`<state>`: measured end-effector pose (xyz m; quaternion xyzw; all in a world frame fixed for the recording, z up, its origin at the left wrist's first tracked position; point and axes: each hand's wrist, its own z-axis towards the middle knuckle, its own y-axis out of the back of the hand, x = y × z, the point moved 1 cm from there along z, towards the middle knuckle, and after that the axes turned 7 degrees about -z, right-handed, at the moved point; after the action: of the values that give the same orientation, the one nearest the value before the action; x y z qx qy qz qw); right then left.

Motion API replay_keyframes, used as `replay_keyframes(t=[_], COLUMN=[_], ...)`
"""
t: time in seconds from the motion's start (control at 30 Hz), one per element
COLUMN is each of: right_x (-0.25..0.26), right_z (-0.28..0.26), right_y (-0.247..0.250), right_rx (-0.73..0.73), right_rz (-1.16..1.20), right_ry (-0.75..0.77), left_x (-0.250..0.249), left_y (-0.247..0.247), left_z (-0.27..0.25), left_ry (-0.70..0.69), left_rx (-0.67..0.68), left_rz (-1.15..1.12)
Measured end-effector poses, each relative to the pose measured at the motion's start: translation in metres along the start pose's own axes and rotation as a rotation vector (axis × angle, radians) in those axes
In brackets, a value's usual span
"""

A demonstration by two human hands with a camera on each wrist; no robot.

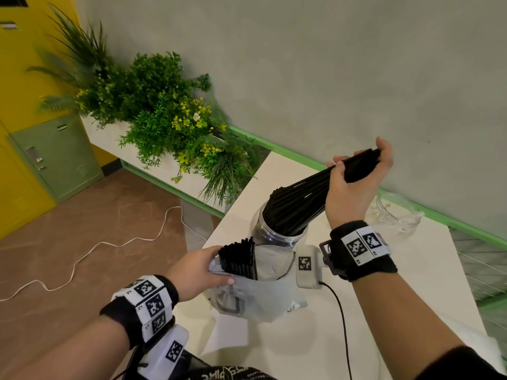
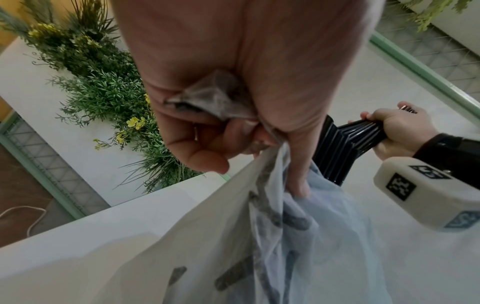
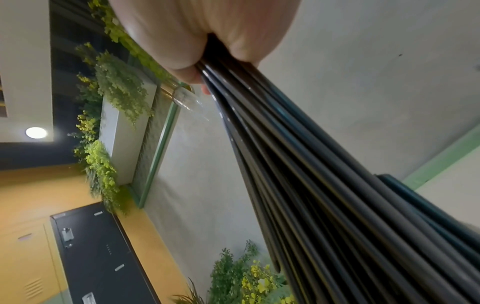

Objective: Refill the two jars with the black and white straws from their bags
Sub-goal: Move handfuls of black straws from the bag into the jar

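My right hand [image 1: 354, 174] grips the upper end of a thick bundle of black straws [image 1: 299, 201]. Their lower ends sit tilted inside a clear jar [image 1: 271, 234] on the white table [image 1: 411, 283]. The same bundle [image 3: 311, 174] fills the right wrist view, with my fingers [image 3: 187, 51] round it. My left hand [image 1: 197, 272] pinches the rim of a translucent plastic bag [image 1: 255, 297] that stands in front of the jar. More black straws [image 1: 238, 259] stick up out of the bag. In the left wrist view the bag [image 2: 259, 236] hangs from my curled fingers [image 2: 207, 148].
A second clear jar [image 1: 395, 212] lies at the back right of the table near the grey wall. A planter of green plants [image 1: 164, 119] stands left of the table. A white cable [image 1: 96, 248] runs over the brown floor. A black cord [image 1: 343, 311] crosses the table.
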<state>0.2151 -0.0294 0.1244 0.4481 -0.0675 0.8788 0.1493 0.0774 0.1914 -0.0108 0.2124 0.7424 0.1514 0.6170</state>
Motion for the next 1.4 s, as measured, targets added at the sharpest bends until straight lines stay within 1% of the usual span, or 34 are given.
replay_keyframes(t=[0.07,0.17,0.33,0.4,0.57,0.67,0.8,0.87,0.93,1.0,1.13,1.2,1.3,1.37,1.4], right_x=[-0.001,-0.005,-0.02,-0.026,-0.047,-0.059,-0.071,-0.072,-0.072,-0.074,-0.083,-0.087,-0.094,-0.099,-0.101], right_z=[-0.001,-0.012,-0.025,-0.028,-0.032,-0.029,-0.02,-0.016,-0.015,-0.017,-0.022,-0.024,-0.028,-0.033,-0.036], right_y=[0.001,-0.004,-0.013,-0.015,-0.013,-0.007,0.001,0.006,0.011,0.014,0.022,0.024,0.025,0.026,0.026], right_rx=[0.019,0.098,0.189,0.248,0.565,0.674,0.806,0.784,0.704,0.657,0.654,0.634,0.556,0.542,0.549], right_rz=[0.003,-0.024,-0.068,-0.067,-0.113,-0.126,-0.222,-0.278,-0.306,-0.364,-0.547,-0.558,-0.596,-0.633,-0.633], right_ry=[0.041,0.109,0.121,0.124,-0.017,-0.135,-0.156,-0.17,-0.168,-0.135,0.028,0.144,0.305,0.358,0.352], left_x=[-0.002,-0.003,-0.003,-0.003,-0.002,-0.001,0.002,0.003,0.004,0.005,0.006,0.008,0.011,0.011,0.01], left_y=[0.0,0.001,0.003,0.004,0.005,0.006,0.006,0.006,0.005,0.005,0.005,0.005,0.005,0.005,0.006], left_z=[-0.002,-0.003,-0.001,-0.001,-0.001,-0.002,-0.002,-0.002,-0.002,-0.001,0.0,0.0,0.0,0.0,-0.001], left_ry=[0.001,0.004,-0.01,-0.007,-0.007,-0.013,0.003,0.011,0.017,0.023,0.04,0.05,0.071,0.075,0.073], left_rx=[0.002,0.008,0.001,-0.006,-0.008,-0.009,-0.005,-0.007,-0.005,-0.001,0.008,0.01,0.016,0.02,0.02], left_rz=[-0.001,-0.001,0.012,0.013,0.029,0.029,0.017,0.016,0.014,0.012,0.018,0.016,0.025,0.027,0.028])
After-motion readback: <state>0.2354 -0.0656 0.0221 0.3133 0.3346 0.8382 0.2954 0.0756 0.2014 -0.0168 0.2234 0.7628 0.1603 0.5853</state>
